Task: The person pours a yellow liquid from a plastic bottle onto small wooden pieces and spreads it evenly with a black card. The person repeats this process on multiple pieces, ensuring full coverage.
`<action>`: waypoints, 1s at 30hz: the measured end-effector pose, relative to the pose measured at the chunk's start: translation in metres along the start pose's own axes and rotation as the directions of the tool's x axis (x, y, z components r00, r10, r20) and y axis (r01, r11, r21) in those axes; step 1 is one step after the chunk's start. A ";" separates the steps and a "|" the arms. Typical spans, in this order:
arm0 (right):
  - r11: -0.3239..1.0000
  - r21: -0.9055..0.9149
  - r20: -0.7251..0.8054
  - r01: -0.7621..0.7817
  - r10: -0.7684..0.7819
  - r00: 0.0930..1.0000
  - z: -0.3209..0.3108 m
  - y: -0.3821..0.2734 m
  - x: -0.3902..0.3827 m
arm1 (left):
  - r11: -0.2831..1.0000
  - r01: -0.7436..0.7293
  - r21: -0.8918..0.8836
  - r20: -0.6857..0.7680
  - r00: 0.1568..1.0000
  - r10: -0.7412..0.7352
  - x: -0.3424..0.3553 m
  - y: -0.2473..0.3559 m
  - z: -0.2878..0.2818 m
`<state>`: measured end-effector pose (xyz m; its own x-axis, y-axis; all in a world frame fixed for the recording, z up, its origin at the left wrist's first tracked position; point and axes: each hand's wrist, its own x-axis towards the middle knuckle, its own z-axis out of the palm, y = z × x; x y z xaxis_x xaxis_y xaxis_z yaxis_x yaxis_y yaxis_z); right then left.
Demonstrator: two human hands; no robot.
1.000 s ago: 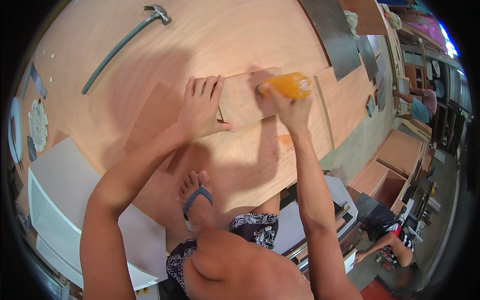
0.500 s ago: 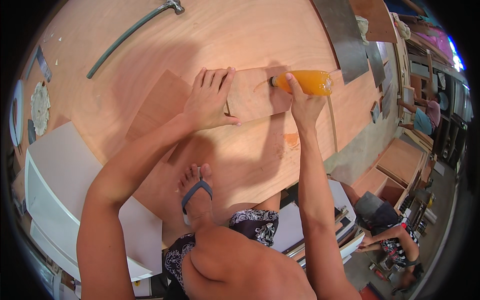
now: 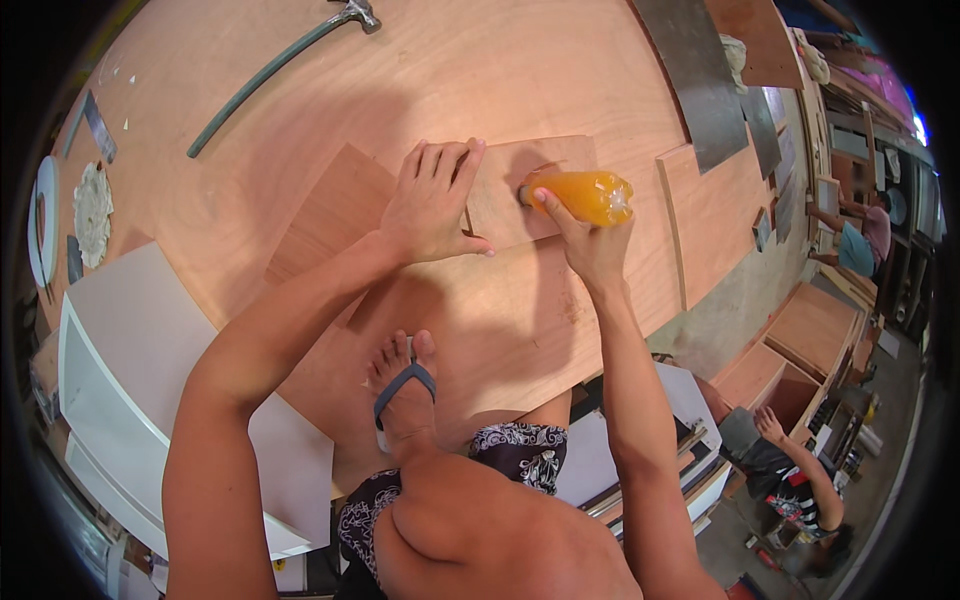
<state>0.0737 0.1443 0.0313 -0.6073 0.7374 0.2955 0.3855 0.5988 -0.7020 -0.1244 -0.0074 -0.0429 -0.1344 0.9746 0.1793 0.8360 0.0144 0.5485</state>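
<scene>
Nearby, a claw hammer (image 3: 280,82) lies beyond the hands on a broad plywood sheet (image 3: 520,80), its head toward the far edge, well apart from the work. Off to the left are a metal strip (image 3: 99,128), a crumpled pale rag (image 3: 93,215) and a white ring (image 3: 43,220); closer in, a large white-edged panel (image 3: 150,320) fills the lower left corner. Dark sheets (image 3: 695,90) lie at the upper right, above a separate plywood panel (image 3: 712,215). The person's sandalled foot (image 3: 407,400) is planted on the near side, below the boards, while two other people work at the far right. An orange bottle (image 3: 597,197) is held on its side above the right part of a light board (image 3: 500,195), its long axis running roughly left to right, dark-tipped neck pointing left and clear base to the right. The right hand's (image 3: 597,245) grip is closed around the bottle, thumb along its side near the neck. Just left of the tip, the left hand (image 3: 435,205) holds nothing, its palm down, fingers loosely spread and thumb stretched out, covering the light board's left end beside a browner board (image 3: 330,215). Whether the tip touches the wood cannot be told.
</scene>
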 end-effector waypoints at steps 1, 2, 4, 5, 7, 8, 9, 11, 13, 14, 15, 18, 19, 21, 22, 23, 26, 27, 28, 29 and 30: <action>0.998 -0.035 0.030 0.053 -0.052 0.998 -0.003 0.001 -0.001 | 1.000 -0.009 -0.006 -0.007 1.000 0.008 0.000 -0.001 0.000; 0.999 -0.010 0.002 -0.041 0.041 0.999 -0.009 0.006 0.006 | 1.000 -0.005 -0.006 -0.005 1.000 0.005 0.001 -0.002 -0.001; 0.982 0.049 -0.081 -0.184 0.188 0.979 -0.014 0.015 0.025 | 1.000 -0.012 -0.019 -0.002 1.000 0.012 0.004 0.000 0.002; 0.964 0.082 -0.121 -0.252 0.261 0.958 -0.016 0.018 0.029 | 1.000 -0.010 -0.018 0.005 1.000 0.010 0.004 0.003 0.003; 0.995 -0.021 -0.071 -0.095 0.093 0.993 -0.001 0.006 0.024 | 1.000 0.001 -0.002 0.014 1.000 -0.001 0.004 0.001 0.003; 0.999 -0.052 0.010 0.013 -0.012 1.000 0.007 -0.006 0.014 | 1.000 0.011 0.007 0.024 1.000 -0.011 0.002 -0.001 0.002; 0.989 -0.078 0.094 0.122 -0.115 0.989 0.012 -0.017 0.006 | 1.000 0.020 0.012 0.033 0.999 -0.021 0.000 -0.001 0.002; 0.995 0.037 0.097 0.092 -0.095 0.991 0.010 -0.016 0.007 | 1.000 0.028 0.009 0.042 0.999 -0.029 0.000 -0.002 0.002; 0.993 -0.120 0.057 -0.003 0.010 0.998 -0.012 0.005 0.030 | 1.000 0.023 -0.010 0.035 0.999 -0.023 0.004 -0.001 -0.002; 0.974 -0.013 -0.096 -0.225 0.223 0.970 -0.022 0.027 0.037 | 1.000 0.010 -0.016 0.034 0.999 -0.010 0.006 0.004 0.002; 0.980 -0.051 -0.057 -0.192 0.189 0.980 -0.021 0.025 0.034 | 1.000 0.008 -0.008 0.036 0.999 -0.008 0.004 0.003 0.003; 0.991 -0.065 0.056 0.116 -0.113 0.992 0.002 0.001 0.012 | 1.000 0.009 0.005 0.011 1.000 -0.009 0.002 0.001 0.003; 0.988 -0.047 0.059 0.146 -0.143 0.988 0.003 0.002 0.013 | 1.000 0.011 0.001 0.004 1.000 -0.011 0.000 0.002 0.003; 0.978 -0.007 0.065 0.206 -0.206 0.976 0.000 0.005 0.021 | 0.999 -0.012 -0.033 -0.025 1.000 0.011 0.003 -0.001 0.001; 0.992 -0.087 0.122 -0.091 0.102 0.987 -0.015 0.007 0.031 | 0.998 -0.023 -0.053 -0.037 0.999 0.021 0.004 -0.001 0.000; 0.988 -0.075 0.095 -0.138 0.145 0.985 -0.013 0.010 0.034 | 0.996 -0.018 -0.086 0.000 1.000 0.018 0.002 -0.002 -0.002; 0.995 -0.070 0.086 -0.074 0.080 0.993 -0.004 0.008 0.030 | 0.985 -0.039 -0.169 0.059 0.997 0.049 0.009 -0.008 -0.007; 0.998 -0.024 0.122 0.050 -0.046 0.992 0.003 0.005 0.023 | 0.983 -0.045 -0.180 0.064 0.996 0.057 0.006 -0.008 -0.008; 0.985 0.025 0.151 0.171 -0.173 0.973 0.009 0.004 0.017 | 0.980 -0.051 -0.191 0.070 0.995 0.065 0.005 -0.009 -0.009; 0.988 0.040 0.155 0.147 -0.152 0.976 0.007 0.007 0.021 | 0.985 -0.046 -0.165 0.066 0.996 0.057 0.005 -0.009 -0.008; 0.990 0.062 0.158 0.127 -0.135 0.978 0.008 0.006 0.026 | 0.991 -0.033 -0.131 0.061 0.997 0.041 0.004 -0.011 -0.011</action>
<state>0.0545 0.1646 0.0293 -0.7561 0.5909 0.2813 0.2616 0.6669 -0.6977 -0.1401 -0.0064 -0.0400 -0.0673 0.9861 0.1518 0.7633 -0.0471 0.6443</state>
